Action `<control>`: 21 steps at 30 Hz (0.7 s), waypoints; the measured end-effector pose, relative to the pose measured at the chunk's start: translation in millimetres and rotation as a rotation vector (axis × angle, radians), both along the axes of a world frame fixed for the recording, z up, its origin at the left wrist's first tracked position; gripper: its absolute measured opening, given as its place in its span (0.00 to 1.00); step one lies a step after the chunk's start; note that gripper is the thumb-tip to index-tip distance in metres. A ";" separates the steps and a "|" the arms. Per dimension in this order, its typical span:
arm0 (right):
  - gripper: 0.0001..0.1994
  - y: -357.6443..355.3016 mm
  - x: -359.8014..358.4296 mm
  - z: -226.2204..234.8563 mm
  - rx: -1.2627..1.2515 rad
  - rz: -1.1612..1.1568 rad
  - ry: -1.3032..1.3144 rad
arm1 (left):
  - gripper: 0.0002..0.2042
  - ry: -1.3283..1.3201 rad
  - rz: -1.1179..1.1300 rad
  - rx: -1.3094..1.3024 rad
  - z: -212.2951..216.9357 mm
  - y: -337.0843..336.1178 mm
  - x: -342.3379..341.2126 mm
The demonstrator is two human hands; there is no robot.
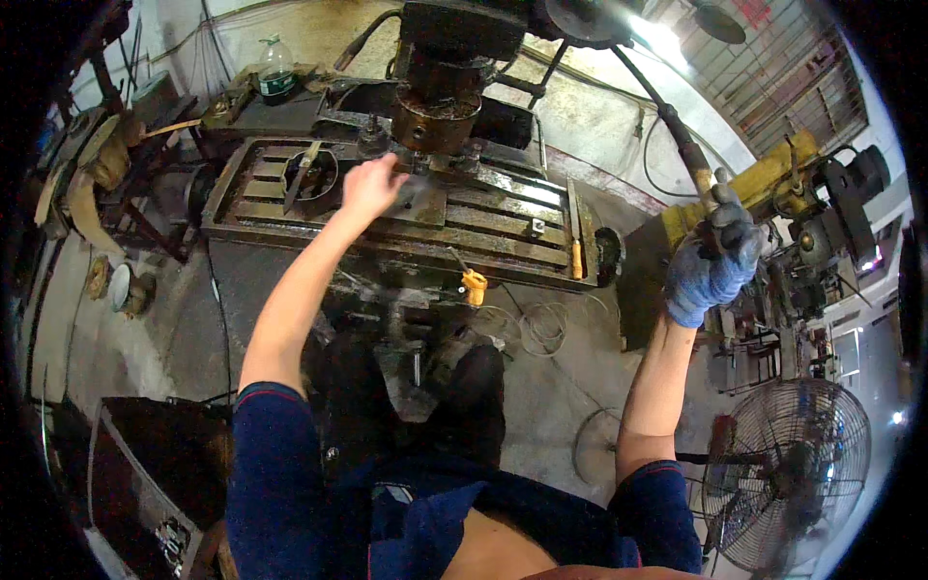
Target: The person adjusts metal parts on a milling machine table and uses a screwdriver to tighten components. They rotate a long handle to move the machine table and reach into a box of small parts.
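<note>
one long dark lever, brownish lower end, gripped by right hand; left hand, grip unclear.

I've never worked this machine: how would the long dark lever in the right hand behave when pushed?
The lever is probably stiff, as it looks straight with no sag. It likely swings rather than lifts free, since its top end seems to meet the dark housing. Slipping seems unlikely with the gloved right hand wrapped around it.

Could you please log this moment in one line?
left hand: bare, near spindle head | right hand: gloved, gripping lever | yellow-handled tool: near table edge
</note>
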State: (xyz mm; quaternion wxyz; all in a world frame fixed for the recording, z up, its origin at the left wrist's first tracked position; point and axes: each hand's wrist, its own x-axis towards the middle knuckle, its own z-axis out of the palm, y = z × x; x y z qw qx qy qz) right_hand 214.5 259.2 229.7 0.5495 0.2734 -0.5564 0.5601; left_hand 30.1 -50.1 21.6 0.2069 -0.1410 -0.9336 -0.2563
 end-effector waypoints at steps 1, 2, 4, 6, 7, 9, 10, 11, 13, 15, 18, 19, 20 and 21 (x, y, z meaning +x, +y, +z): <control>0.17 0.9 2.5 1.2 -0.007 0.026 -0.004 | 0.13 0.053 -0.025 0.003 9.0 -13.4 12.9; 0.18 3.6 2.9 1.1 0.019 0.032 0.011 | 0.13 0.160 0.018 -0.030 15.0 -33.9 24.8; 0.18 5.5 5.5 0.9 -0.005 -0.015 -0.011 | 0.14 0.258 0.133 -0.059 23.4 -73.7 46.9; 0.18 3.0 5.7 -0.2 -0.024 -0.055 -0.037 | 0.17 0.269 0.245 -0.127 23.5 -104.0 60.7; 0.18 0.7 5.2 0.4 -0.030 -0.073 -0.049 | 0.19 0.287 0.280 -0.196 23.7 -115.7 66.4; 0.19 -1.4 6.2 1.8 -0.041 -0.123 -0.072 | 0.21 0.156 0.256 -0.282 18.8 -125.0 70.1; 0.18 -1.6 6.5 2.8 -0.013 -0.148 -0.072 | 0.21 0.110 0.231 -0.322 14.2 -129.4 68.4; 0.18 -0.4 6.3 2.7 0.015 -0.174 -0.072 | 0.21 0.063 0.204 -0.362 8.9 -133.7 65.7; 0.18 4.5 4.5 2.1 0.034 -0.124 -0.056 | 0.20 0.049 0.139 -0.390 -3.0 -148.5 55.6; 0.18 11.9 2.2 3.6 0.025 0.024 -0.023 | 0.19 0.064 0.109 -0.391 -11.1 -154.6 46.5; 0.17 -0.1 6.3 7.9 -0.052 -0.035 -0.048 | 0.13 0.032 0.141 0.131 -4.6 -138.9 50.5; 0.17 -5.2 7.5 8.1 -0.088 -0.054 -0.056 | 0.12 -0.024 0.156 0.342 -2.1 -131.2 53.8; 0.17 -2.2 8.5 5.1 -0.108 -0.043 -0.059 | 0.12 -0.213 0.082 0.542 9.8 -111.0 61.2; 0.17 1.0 9.4 2.9 -0.128 -0.030 -0.058 | 0.12 -0.207 0.066 0.526 16.7 -91.1 64.8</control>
